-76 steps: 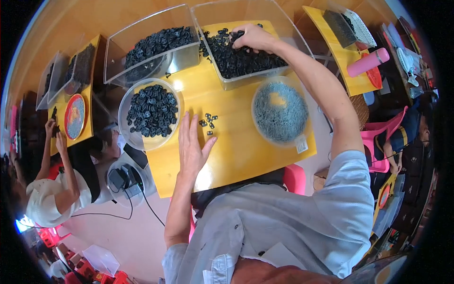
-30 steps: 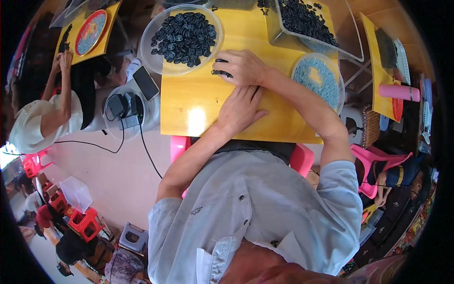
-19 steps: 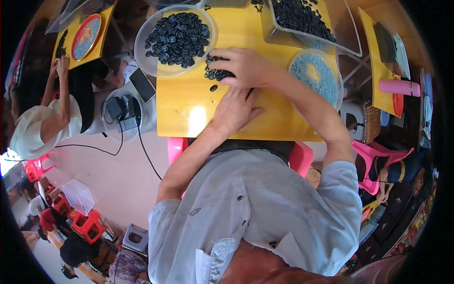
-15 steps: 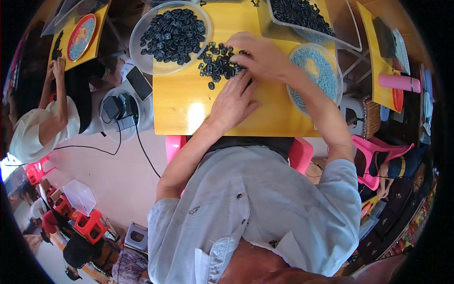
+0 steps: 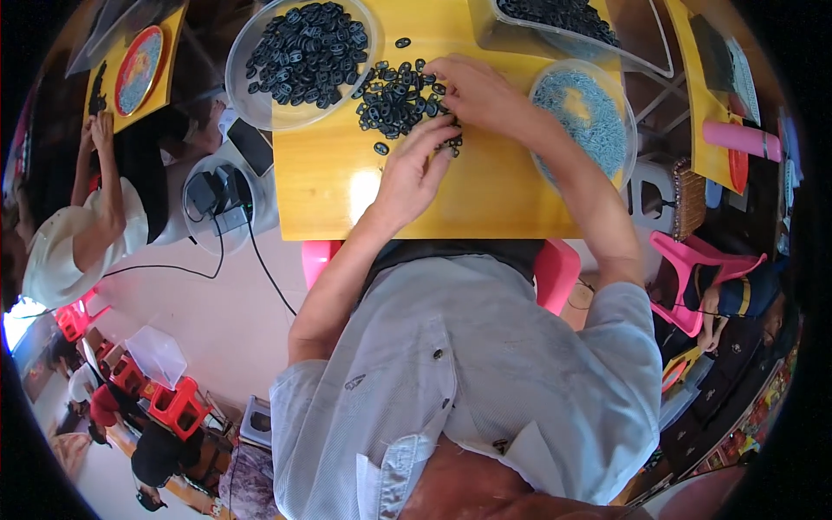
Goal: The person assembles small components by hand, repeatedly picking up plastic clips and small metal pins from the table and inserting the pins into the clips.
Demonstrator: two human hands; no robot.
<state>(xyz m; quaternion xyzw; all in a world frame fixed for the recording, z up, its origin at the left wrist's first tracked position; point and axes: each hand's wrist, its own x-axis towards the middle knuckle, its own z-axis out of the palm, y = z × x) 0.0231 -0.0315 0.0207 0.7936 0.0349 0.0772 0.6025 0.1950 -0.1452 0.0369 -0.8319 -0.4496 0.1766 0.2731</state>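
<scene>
Small black oval plastic pieces with holes lie in a loose pile (image 5: 394, 104) on the yellow table (image 5: 347, 186). My left hand (image 5: 414, 169) rests at the pile's near right edge, fingers bent but apart, with a few pieces by its fingertips and thumb. Just beyond it, my right hand (image 5: 478, 94) curves over the pile's right side, thumb and fingers spread around some pieces. Neither hand visibly grips a piece. One stray oval piece (image 5: 381, 148) sits nearer me, and another single piece (image 5: 402, 42) lies beyond the pile.
A round clear tub (image 5: 238, 87) of black pieces stands left of the pile. On the right is a round tray (image 5: 630, 130) of small grey-blue parts, behind it a clear bin (image 5: 520, 39) of black pieces. A phone (image 5: 251, 146) and a cable-filled tub (image 5: 192, 230) are at left.
Both hands have drawn slightly apart; my left fingers, flat before, are now bent. The pile is more spread out, and a single piece now lies beyond it. The view has shifted slightly.
</scene>
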